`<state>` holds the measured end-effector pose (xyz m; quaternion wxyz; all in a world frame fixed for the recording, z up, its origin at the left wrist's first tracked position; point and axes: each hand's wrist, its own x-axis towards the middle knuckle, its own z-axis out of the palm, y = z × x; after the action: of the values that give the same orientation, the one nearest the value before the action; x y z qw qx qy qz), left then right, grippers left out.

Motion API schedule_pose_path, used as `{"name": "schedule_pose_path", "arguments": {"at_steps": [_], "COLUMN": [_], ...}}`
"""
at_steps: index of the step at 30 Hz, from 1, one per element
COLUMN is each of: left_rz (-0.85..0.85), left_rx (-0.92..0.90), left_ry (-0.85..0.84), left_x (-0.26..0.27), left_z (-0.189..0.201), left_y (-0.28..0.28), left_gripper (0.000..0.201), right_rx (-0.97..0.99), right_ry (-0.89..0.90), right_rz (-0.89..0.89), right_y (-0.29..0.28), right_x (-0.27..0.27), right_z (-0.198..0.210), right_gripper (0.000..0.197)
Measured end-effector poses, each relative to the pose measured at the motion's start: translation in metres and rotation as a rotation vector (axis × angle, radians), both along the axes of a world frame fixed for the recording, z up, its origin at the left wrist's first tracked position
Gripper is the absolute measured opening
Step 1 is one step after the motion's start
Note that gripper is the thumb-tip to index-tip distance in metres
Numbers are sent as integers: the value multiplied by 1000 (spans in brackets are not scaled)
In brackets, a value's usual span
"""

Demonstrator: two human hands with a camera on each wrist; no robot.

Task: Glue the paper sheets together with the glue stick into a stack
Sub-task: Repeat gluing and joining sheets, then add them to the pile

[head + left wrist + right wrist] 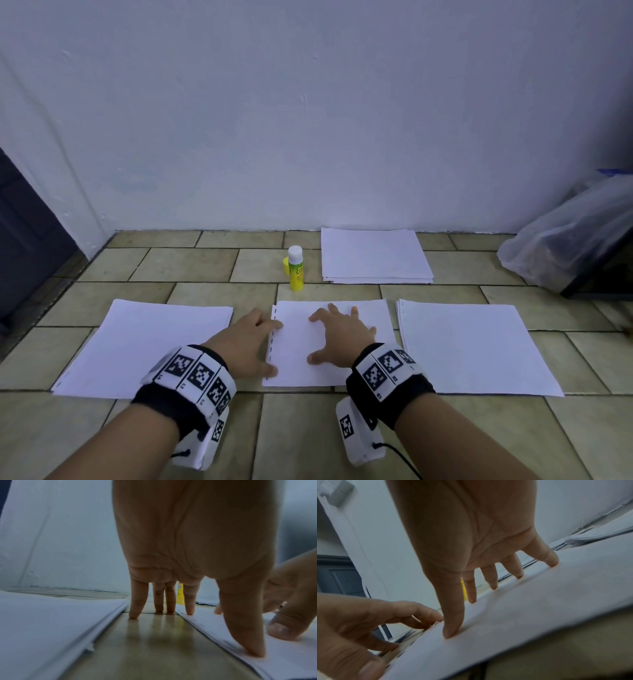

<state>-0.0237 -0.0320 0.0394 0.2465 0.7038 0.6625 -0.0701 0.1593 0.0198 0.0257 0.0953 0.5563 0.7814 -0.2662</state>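
The right hand (337,337) is lying spread on the middle paper sheet (342,371), all its straight fingertips (471,600) pressing down on the paper and holding nothing. The left hand (245,342) is also opened out: its thumb and forefinger are resting on the left edge of this sheet, while the other fingers (135,609) are touching the floor tiles (191,260) in the gap beside the left paper pile (147,346). The middle sheet is lying flat, its long side running away from the person toward the wall (308,120), with a row of small dark marks along its left edge. Another pile (476,346) is lying to the right, and a fourth pile (375,255) is lying farther back, near the wall. The glue stick (296,269) is standing upright behind the middle sheet, uncapped, its white end pointing up, and its yellow cap (285,266) is lying just beside it. A plastic bag (561,240) is sitting in the right corner of the room.
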Motion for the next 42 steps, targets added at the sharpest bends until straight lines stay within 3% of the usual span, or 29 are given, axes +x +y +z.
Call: {"name": "schedule_pose_path", "arguments": {"at_steps": [7,14,19,24,31,36,42], "left_rz": [-45,-81,-104,-114,-137,-148,-186], "left_rx": [82,-22,-17,-27,-43,-51,-66], "left_ry": [225,278,325,349,353,354,361], "left_x": [19,25,24,24,24,21,12], "left_z": [3,3,1,2,8,7,7], "left_y": [5,18,19,18,17,18,17], "left_gripper": [83,109,107,107,107,106,110], "right_rx": [-3,35,70,11,-8,85,170], "right_ry": [-125,-240,-208,-156,-152,-152,-281], "right_rz": [28,68,307,375,86,-81,-18], "right_y": [-5,-5,-3,2,25,33,30], "right_x": [-6,-16,-30,-15,42,45,31], "right_z": [4,7,15,20,24,24,28], "right_gripper": [75,80,93,82,70,48,17]}}
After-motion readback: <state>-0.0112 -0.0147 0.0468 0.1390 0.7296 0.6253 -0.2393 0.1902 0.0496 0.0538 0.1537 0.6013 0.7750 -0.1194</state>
